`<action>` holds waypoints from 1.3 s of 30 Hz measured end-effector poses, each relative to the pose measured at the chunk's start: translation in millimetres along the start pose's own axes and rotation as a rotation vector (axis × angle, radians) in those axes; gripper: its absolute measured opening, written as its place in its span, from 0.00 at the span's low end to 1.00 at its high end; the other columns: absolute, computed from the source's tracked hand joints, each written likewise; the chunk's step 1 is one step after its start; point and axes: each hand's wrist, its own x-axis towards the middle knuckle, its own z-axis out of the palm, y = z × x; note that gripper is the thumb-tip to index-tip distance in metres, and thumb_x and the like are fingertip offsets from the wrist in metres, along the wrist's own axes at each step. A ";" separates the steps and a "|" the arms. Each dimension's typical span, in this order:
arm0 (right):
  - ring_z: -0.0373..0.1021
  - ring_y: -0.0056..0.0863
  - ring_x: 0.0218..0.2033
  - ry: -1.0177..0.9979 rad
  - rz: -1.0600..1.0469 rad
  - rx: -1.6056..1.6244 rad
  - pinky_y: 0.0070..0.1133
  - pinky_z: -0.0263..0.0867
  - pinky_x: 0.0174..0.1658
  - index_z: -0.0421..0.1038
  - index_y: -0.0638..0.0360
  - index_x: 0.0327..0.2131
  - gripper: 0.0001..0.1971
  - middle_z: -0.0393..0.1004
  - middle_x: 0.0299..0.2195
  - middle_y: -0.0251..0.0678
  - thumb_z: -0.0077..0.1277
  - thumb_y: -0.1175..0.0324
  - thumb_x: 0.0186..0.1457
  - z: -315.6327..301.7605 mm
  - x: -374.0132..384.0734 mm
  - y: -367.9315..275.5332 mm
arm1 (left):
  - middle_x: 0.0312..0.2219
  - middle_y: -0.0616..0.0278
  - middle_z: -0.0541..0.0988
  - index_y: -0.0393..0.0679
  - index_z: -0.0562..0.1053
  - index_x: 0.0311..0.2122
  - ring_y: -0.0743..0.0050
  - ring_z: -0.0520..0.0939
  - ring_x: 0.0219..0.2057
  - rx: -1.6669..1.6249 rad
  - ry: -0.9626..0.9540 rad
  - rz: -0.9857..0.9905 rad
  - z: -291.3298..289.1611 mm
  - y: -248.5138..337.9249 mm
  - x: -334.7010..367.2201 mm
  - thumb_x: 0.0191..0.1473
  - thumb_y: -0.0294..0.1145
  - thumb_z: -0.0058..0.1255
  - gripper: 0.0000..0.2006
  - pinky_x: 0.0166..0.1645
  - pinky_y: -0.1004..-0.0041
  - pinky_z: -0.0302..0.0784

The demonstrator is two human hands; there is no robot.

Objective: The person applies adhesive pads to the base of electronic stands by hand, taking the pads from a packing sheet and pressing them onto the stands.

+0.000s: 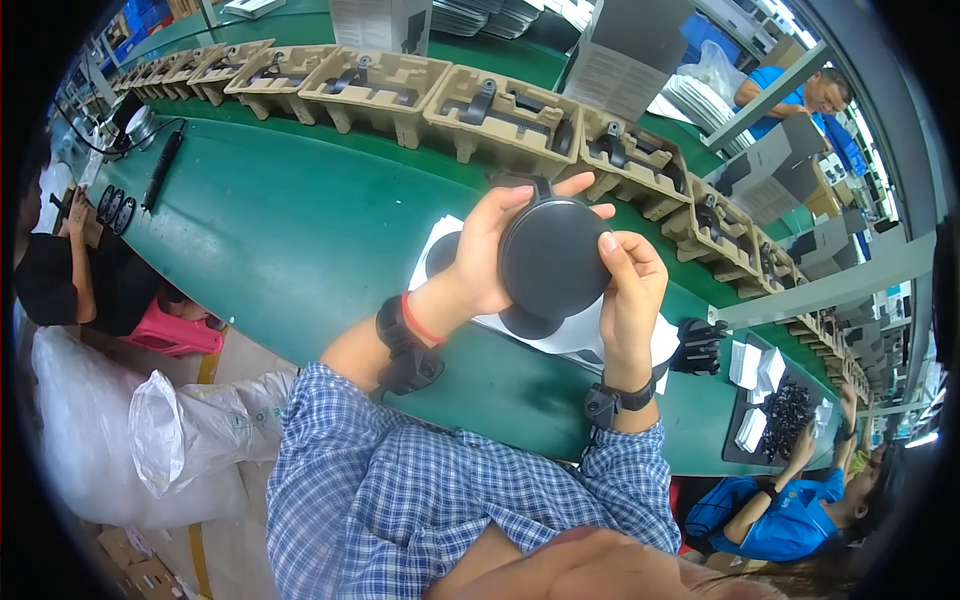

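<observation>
A flat black round disc [555, 262] is held up over the green table, with a short black bracket-like part [522, 184] showing at its top edge. My left hand [482, 258] grips its left side, the fingers reaching behind it. On the opposite side, my right hand [632, 285] pinches the rim between thumb and fingers. Beneath both hands lies a white sheet [578, 338] bearing dark round pads, partly covered by the disc and my left hand; one round pad [528, 322] peeks out just under the disc. The disc's rear face is hidden.
Brown moulded trays [495, 125] with black parts line the far side. A black pen-shaped tool [164, 168] and black rings [116, 210] lie left. To the right are a bunch of black parts [699, 346], a metal post [830, 285] and a co-worker [785, 515]; others work nearby.
</observation>
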 end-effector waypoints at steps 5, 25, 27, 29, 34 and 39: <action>0.70 0.14 0.29 0.011 -0.010 -0.010 0.11 0.64 0.38 0.73 0.65 0.33 0.07 0.76 0.29 0.31 0.58 0.74 0.51 4.3 2.7 6.9 | 0.59 0.47 0.61 0.44 0.51 0.63 0.55 0.69 0.55 0.003 0.001 0.014 -2.7 4.9 -3.1 0.55 0.55 0.28 0.35 0.59 0.59 0.64; 0.67 0.16 0.28 0.075 -0.236 -0.238 0.13 0.62 0.33 0.74 0.65 0.31 0.06 0.76 0.27 0.32 0.59 0.75 0.49 29.3 0.2 14.0 | 0.57 0.45 0.61 0.36 0.55 0.60 0.52 0.67 0.56 0.159 -0.030 0.039 -10.2 20.7 -13.3 0.35 0.27 0.37 0.38 0.60 0.59 0.64; 0.68 0.23 0.30 0.098 -0.719 -0.884 0.19 0.61 0.35 0.75 0.61 0.29 0.07 0.76 0.25 0.30 0.61 0.76 0.44 32.6 1.2 9.8 | 0.57 0.44 0.62 0.36 0.56 0.59 0.52 0.67 0.56 0.178 -0.051 0.063 -13.4 22.2 -14.1 0.34 0.27 0.36 0.38 0.60 0.59 0.64; 0.67 0.26 0.33 0.155 -0.938 -1.187 0.22 0.56 0.40 0.76 0.57 0.30 0.06 0.76 0.26 0.27 0.59 0.69 0.46 36.5 -2.2 6.6 | 0.57 0.44 0.62 0.35 0.57 0.58 0.52 0.67 0.56 0.195 -0.071 0.087 -14.7 24.3 -14.6 0.34 0.27 0.36 0.38 0.60 0.59 0.64; 0.57 0.32 0.45 0.348 -1.207 -1.542 0.27 0.52 0.47 0.80 0.46 0.34 0.12 0.69 0.46 0.34 0.58 0.54 0.47 33.2 -9.0 4.6 | 0.55 0.49 0.66 0.34 0.59 0.56 0.61 0.70 0.54 0.195 -0.198 0.149 -15.5 27.6 -19.2 0.35 0.26 0.36 0.35 0.59 0.67 0.64; 0.61 0.30 0.43 0.057 -0.621 -0.662 0.25 0.57 0.46 0.72 0.53 0.28 0.12 0.65 0.40 0.35 0.65 0.70 0.40 32.8 6.0 5.4 | 0.57 0.41 0.62 0.38 0.60 0.55 0.51 0.68 0.56 0.238 -0.175 0.123 -14.4 28.6 -26.1 0.29 0.29 0.42 0.38 0.59 0.59 0.64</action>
